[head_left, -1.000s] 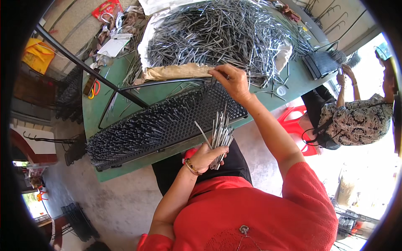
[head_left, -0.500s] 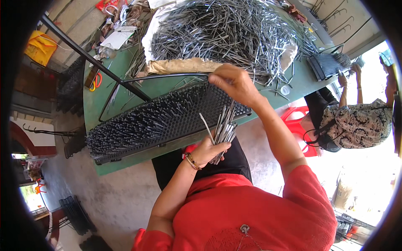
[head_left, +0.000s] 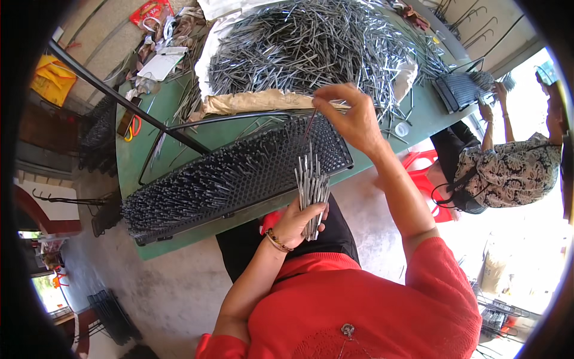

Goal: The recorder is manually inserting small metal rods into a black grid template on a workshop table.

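My left hand [head_left: 293, 224] is wrapped round an upright bundle of thin metal rods [head_left: 311, 185] in front of my lap. Just above the bundle, my right hand [head_left: 354, 122] pinches one slim rod [head_left: 310, 127] by its upper end; it hangs down over the rack. The long black rack [head_left: 272, 179], full of small holes, lies aslant on the green table. Rods stand packed in its left and middle part, while bare holes show toward its right end.
A large heap of loose rods [head_left: 299, 54] lies on sacking behind the rack. A black metal frame bar [head_left: 107, 90] crosses at left, near orange-handled scissors [head_left: 133, 127]. A clear round cap [head_left: 401, 129] sits at right. Another person [head_left: 508, 173] works beside a second rack [head_left: 457, 93].
My right hand has moved slightly right and now shows a single rod in its fingertips. The bundle in my left hand stands straighter; the rod that stuck out leftward no longer does.
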`<state>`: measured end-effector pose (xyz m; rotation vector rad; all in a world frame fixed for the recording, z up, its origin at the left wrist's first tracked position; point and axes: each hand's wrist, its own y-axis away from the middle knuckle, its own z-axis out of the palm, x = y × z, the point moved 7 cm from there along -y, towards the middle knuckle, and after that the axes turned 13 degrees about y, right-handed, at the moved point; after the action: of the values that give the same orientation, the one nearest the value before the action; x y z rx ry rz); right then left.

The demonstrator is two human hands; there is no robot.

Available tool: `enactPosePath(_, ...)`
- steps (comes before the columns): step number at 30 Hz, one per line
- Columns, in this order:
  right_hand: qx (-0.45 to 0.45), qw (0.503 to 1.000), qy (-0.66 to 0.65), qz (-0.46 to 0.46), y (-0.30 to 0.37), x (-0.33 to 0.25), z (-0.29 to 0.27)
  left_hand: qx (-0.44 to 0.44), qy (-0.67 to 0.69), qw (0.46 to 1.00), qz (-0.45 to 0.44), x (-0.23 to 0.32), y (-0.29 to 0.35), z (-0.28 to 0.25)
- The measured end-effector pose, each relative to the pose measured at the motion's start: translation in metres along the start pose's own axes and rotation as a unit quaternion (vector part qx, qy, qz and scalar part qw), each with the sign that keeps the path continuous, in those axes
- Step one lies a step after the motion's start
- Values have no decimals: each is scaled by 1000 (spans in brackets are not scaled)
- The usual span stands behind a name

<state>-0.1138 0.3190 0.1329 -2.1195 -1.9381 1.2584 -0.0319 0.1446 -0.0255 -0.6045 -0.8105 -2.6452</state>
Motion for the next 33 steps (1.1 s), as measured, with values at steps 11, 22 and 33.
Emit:
enactPosePath(11, 105, 988, 101, -59, 2, 32, 12, 10, 57, 998, -26, -4, -4, -1)
enactPosePath(22, 97, 977, 143, -125, 18, 28, 35, 9, 14, 1000, -10, -2, 0, -11)
enactPosePath(33, 98, 966, 185, -152, 26, 15, 28, -23, -38, 998, 41, 8, 6, -6)
